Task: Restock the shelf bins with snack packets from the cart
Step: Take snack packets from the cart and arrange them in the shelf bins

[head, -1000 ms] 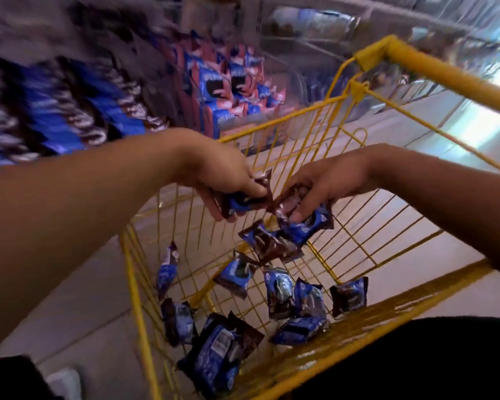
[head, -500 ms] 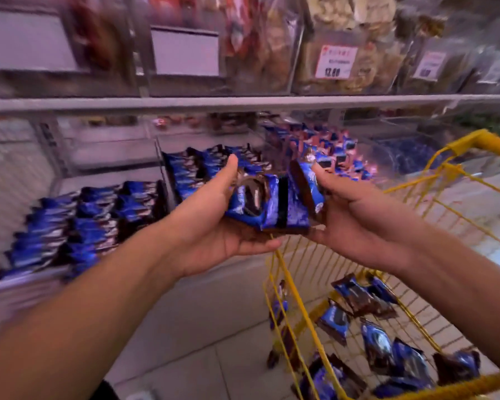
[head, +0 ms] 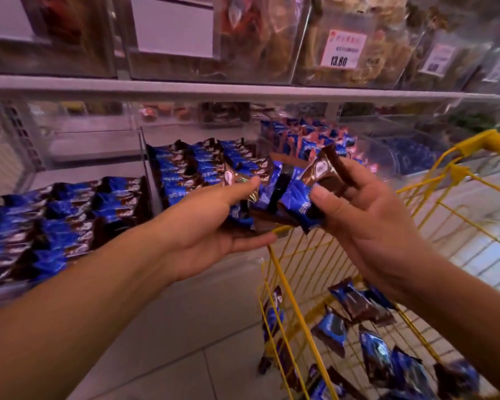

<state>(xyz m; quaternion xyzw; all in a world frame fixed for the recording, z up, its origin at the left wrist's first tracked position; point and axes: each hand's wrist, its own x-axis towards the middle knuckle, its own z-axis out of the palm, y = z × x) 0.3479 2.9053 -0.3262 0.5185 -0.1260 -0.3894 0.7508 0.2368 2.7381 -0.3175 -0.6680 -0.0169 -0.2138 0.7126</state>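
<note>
Gripping packets point(head: 272, 197) together, left hand point(head: 211, 223) and right hand point(head: 367, 223) have separated slightly.

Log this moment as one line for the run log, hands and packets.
left hand: holds snack packets | right hand: pinches snack packet | position: front of shelf bin | cart: packets remain

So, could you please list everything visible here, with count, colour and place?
held packets: a few, blue and brown, between both hands
left bin packets: many, blue and brown, lower shelf left
middle bin packets: many, blue and brown, lower shelf centre
cart: one, yellow wire, right
cart packets: several, blue and brown, loose in the cart
price tag: one, white and red, upper bin
left hand: holds the packets
right hand: pinches the packets
</note>
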